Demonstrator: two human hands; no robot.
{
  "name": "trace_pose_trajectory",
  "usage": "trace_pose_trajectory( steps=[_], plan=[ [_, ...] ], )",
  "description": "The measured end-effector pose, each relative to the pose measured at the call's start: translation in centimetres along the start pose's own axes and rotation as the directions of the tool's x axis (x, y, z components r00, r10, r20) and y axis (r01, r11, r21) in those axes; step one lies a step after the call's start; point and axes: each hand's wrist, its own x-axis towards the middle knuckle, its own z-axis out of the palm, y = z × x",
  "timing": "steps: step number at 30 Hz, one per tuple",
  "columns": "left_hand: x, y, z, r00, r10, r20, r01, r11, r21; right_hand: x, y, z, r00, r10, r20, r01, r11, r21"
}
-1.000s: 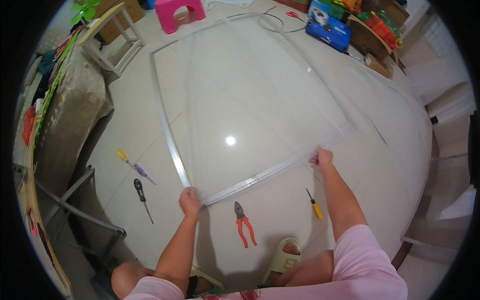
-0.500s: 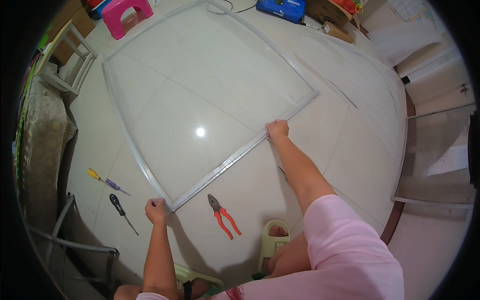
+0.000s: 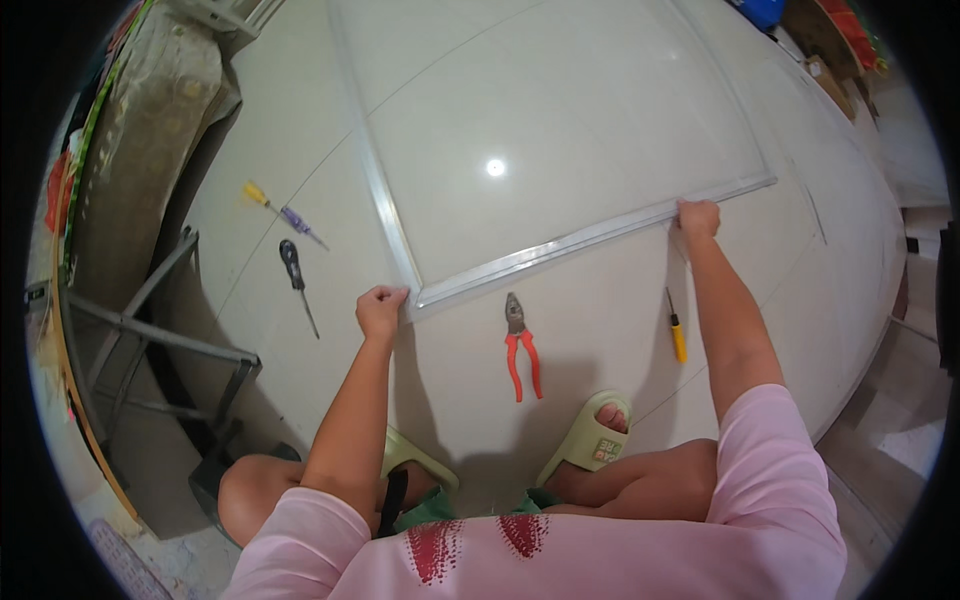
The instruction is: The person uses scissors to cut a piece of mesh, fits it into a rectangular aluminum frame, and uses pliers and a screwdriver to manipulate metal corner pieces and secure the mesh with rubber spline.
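Observation:
A large window screen, a silvery metal frame [image 3: 545, 255] with thin see-through mesh [image 3: 600, 120], lies flat on the tiled floor in front of me. My left hand [image 3: 380, 311] is closed in a pinch at its near left corner, on what looks like a thin margin of mesh outside the frame. Toward the near right corner, my right hand [image 3: 699, 217] is closed at the near bar; its fingertips are partly hidden. Red-handled pliers [image 3: 519, 345] lie between my hands, below the bar. A yellow-handled screwdriver [image 3: 676, 335] rests beside my right forearm.
To the left lie a black-handled screwdriver [image 3: 292, 268], a purple-handled one [image 3: 295, 218] and a yellow-handled tool [image 3: 255, 193]. A folding metal stand [image 3: 190, 345] and a covered bulky thing [image 3: 150, 110] border the left side. My feet in green slippers [image 3: 583, 440] are close below the pliers.
The view has turned and shifted, so the screen appears farther up and more level. Both hands keep their places at the near edge. The yellow-handled screwdriver by my right arm now shows fully.

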Motion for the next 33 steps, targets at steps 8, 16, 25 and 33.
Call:
trace_pose_trajectory(
  steps=[8,16,25,33],
  plan=[
    [-0.6,1.3,1.2,0.996,0.034,0.077,-0.014,0.970,-0.243,0.6,2.4,-1.2,0.996,0.055,0.072,-0.085,0.848,0.524],
    [-0.4,1.2,1.9,0.989,-0.146,0.005,0.138,0.926,-0.352,-0.2,1.9,0.4,0.886,0.031,0.462,-0.372,0.642,0.671],
    [-0.4,2.5,0.9,0.980,-0.196,-0.034,0.195,0.980,-0.041,-1.3,-0.3,1.5,0.965,0.190,0.182,-0.258,0.545,0.797],
    [0.3,3.7,4.8,0.986,-0.159,0.042,0.151,0.978,0.146,2.2,2.4,0.8,0.989,0.076,0.130,-0.147,0.656,0.740]
  ],
)
